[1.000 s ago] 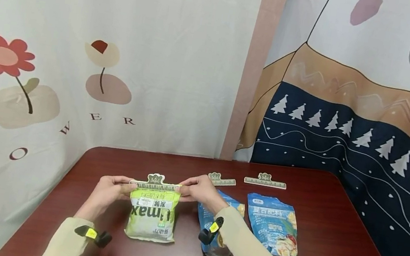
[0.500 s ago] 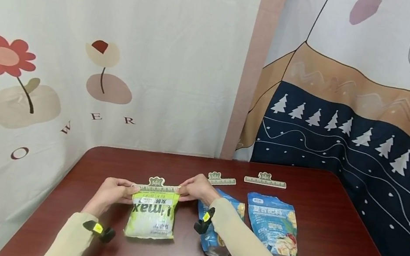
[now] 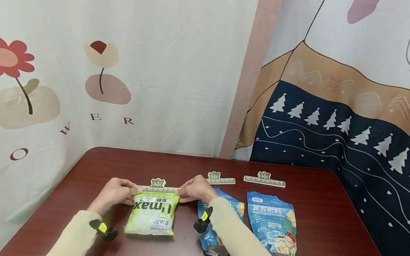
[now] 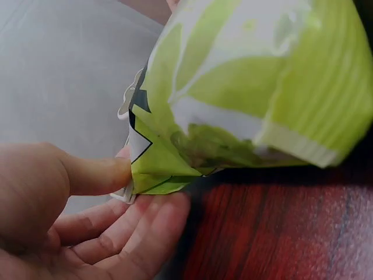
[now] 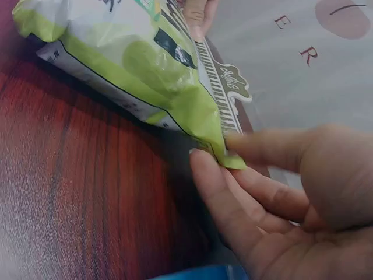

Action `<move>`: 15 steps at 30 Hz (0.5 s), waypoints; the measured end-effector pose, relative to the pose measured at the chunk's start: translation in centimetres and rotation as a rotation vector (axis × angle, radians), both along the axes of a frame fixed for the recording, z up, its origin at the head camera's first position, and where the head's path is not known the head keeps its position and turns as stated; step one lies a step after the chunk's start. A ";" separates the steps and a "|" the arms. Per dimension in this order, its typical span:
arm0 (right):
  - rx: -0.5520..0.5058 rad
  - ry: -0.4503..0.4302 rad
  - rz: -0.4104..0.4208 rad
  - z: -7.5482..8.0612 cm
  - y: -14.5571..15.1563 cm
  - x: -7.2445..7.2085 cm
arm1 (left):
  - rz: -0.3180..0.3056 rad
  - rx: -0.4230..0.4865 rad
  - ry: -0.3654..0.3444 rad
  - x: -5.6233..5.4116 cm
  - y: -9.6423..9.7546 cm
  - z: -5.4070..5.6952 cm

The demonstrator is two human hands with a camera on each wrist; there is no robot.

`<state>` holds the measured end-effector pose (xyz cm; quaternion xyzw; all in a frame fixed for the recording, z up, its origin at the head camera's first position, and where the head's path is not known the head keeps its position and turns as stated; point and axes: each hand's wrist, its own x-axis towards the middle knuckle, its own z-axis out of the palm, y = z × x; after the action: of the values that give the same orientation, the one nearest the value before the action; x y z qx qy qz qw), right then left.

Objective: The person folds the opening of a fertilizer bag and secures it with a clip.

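Observation:
A green-and-white plastic bag [image 3: 153,215] is on the left half of the table, its printing upside down in the head view. Across its top edge sits a long sealing clip [image 3: 157,189] with a crown-shaped handle. My left hand [image 3: 114,194] pinches the top left corner, where the left wrist view shows the thumb on the bag's edge by the clip's end. At the opposite corner, my right hand [image 3: 196,189] pinches the bag and the clip's end between thumb and fingers [image 5: 213,181]. Whether the bag's top is raised off the table is hard to tell.
Two blue pouches lie to the right: one [image 3: 212,237] partly under the right forearm, the other [image 3: 273,226] beside it. Behind them lie two more clips, one [image 3: 222,181] near the right hand, one [image 3: 265,180] farther right. Printed curtains [image 3: 181,75] hang behind the brown table [image 3: 337,254].
Both hands stay at the bag's top corners. The left hand has shifted slightly right, and the clip and the bag's top edge have tipped slightly lower and away from me.

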<state>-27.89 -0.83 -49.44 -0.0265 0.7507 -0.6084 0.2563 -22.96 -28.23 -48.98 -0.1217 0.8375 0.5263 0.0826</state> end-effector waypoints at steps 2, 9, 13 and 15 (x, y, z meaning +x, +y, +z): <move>-0.006 0.014 0.042 0.2 0.5 0.0 | -0.001 -0.022 0.004 0.1 0.0 0.2; 0.100 0.196 0.164 2.1 2.6 0.6 | -0.014 -0.204 0.101 0.2 0.3 0.9; 0.211 0.315 0.185 3.6 4.1 1.1 | -0.006 -0.338 0.184 0.3 1.1 1.5; 0.254 0.353 0.176 4.1 4.9 1.3 | -0.002 -0.360 0.215 0.3 1.7 1.9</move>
<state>-26.58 4.10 -45.29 -0.1653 0.8493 -0.4701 0.1743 -22.64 -26.57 -47.07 -0.0767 0.9222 0.3779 -0.0300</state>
